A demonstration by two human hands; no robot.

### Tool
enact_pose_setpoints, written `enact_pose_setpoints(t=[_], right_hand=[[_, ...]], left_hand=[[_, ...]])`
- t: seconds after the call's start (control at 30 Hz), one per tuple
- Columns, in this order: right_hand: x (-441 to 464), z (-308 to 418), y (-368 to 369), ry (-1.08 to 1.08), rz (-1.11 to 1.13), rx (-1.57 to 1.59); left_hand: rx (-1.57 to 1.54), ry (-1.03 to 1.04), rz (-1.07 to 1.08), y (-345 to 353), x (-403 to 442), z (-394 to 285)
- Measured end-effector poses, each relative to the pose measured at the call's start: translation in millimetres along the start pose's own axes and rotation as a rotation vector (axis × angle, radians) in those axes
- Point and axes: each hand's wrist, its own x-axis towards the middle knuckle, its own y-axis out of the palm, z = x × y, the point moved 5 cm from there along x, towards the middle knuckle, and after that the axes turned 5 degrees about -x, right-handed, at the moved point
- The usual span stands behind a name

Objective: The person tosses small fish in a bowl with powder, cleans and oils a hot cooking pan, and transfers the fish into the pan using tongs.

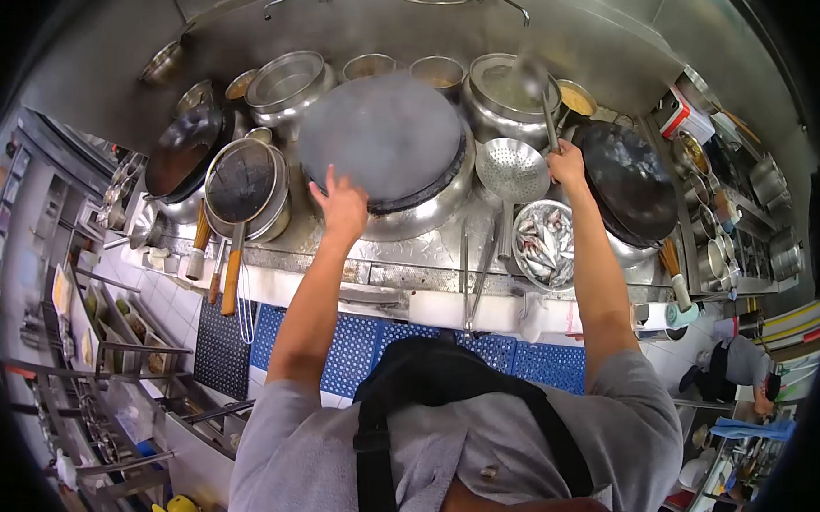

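Steel stovetop (419,257); wok (380,131) at centre. Left hand (343,204), fingers spread, at wok's near-left rim, contact unclear. Right hand (566,163) grips ladle (549,116), scoop beyond fist, right of wok.

The ladle (549,120) blurs at its bowl, the right hand (567,163) hides its grip, and the central wok (383,135) looks hazy inside.
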Motion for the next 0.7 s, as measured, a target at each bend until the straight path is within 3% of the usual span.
enact_pose_setpoints(t=[0.03,0.07,0.17,0.23,0.37,0.43,0.47,0.53,0.7], right_hand=[[10.8,-2.3,4.1,0.06,0.079,0.155],[20.6,-5.2,6.5,0.124,0.159,0.307],[19.3,-3.1,3.0,0.291,0.331,0.79],[11.0,3.8,-5.9,0.429,0.335,0.965],[-31.5,45.3,-40.1,0.382,0.423,1.032],[-66.3,75.1,-54.8,0.376,0.481,1.04],[-83.6,88.8,-60.6,0.367,0.49,1.025],[-121.0,102.5,-60.2,0.364,0.541,1.038],[-227.4,127.6,-48.4,0.456,0.646,0.996]], left_hand=[[-0.015,-0.02,-0.095,-19.2,3.5,-2.3],[-0.119,0.035,-0.381,-49.6,-0.9,-1.2],[-0.258,-0.058,-0.602,-101.9,-20.2,3.6],[-0.323,-0.06,-0.556,-93.1,-39.6,11.7],[-0.705,-0.204,-0.425,6.0,-79.1,52.3],[-1.02,-0.431,-0.189,45.4,-94.3,47.2],[-1.189,-0.436,-0.144,103.5,-100.1,59.3],[-1.641,-0.699,0.065,110.7,-110.6,33.1],[-1.83,-0.878,0.242,154.9,-92.8,21.1]])
